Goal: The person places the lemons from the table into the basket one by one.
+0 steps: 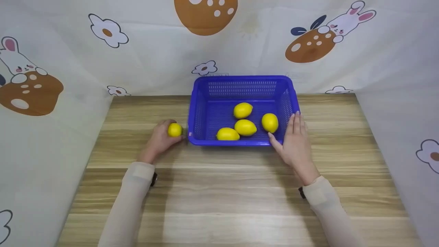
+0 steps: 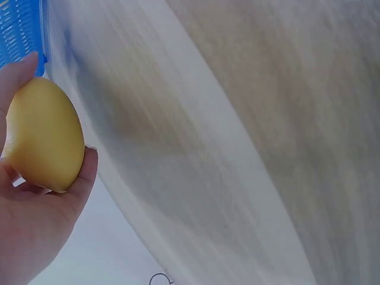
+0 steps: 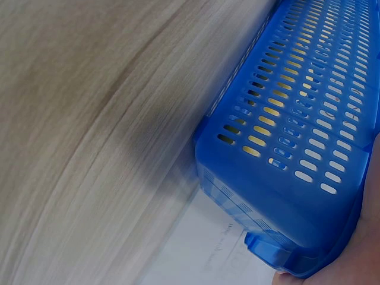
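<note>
A yellow lemon (image 1: pixel 175 130) is in my left hand (image 1: pixel 161 138), held between thumb and fingers just left of the blue basket (image 1: pixel 226 143). In the left wrist view the lemon (image 2: pixel 47 133) has its near side uncovered, with fingertips at both ends. Several more lemons lie inside the basket; one lemon (image 1: pixel 270 122) is near its right wall, another lemon (image 1: pixel 228 134) at the front wall. My right hand (image 1: pixel 295 145) rests on the basket's front right corner, fingers straight along the right rim and thumb over the front rim. The right wrist view shows the basket's slotted side (image 3: pixel 285 130).
The basket stands toward the back of a wood-grain table (image 1: pixel 219 192). Behind it and at both sides hangs a pale cloth (image 1: pixel 154 51) printed with rabbits and flowers. Dark bands show at both sleeve cuffs.
</note>
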Available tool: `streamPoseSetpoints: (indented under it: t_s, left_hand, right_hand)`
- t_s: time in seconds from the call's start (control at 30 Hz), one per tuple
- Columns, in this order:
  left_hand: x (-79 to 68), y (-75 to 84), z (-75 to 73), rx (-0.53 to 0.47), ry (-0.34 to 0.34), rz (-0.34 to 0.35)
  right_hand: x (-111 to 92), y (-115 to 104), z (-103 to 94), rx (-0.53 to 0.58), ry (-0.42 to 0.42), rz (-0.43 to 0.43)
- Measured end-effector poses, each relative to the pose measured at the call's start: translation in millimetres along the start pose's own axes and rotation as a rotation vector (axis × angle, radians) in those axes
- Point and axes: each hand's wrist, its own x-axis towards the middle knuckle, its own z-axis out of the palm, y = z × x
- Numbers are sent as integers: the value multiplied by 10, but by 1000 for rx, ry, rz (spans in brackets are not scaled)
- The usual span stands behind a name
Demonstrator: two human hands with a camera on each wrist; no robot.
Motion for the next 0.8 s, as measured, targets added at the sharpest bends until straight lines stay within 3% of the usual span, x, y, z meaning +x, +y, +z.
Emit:
streamPoseSetpoints:
  t_s: [0.2, 0.5, 0.8]
  left_hand:
    - [-5, 49, -58, 3, 26, -23]
    - [-15, 89, -115, 6, 54, 2]
    - [-19, 186, -212, -5, 41, 4]
  right_hand:
    - [1, -5, -7, -5, -14, 4]
    - [4, -4, -2, 6, -3, -4]
    - [10, -3, 4, 5, 17, -10]
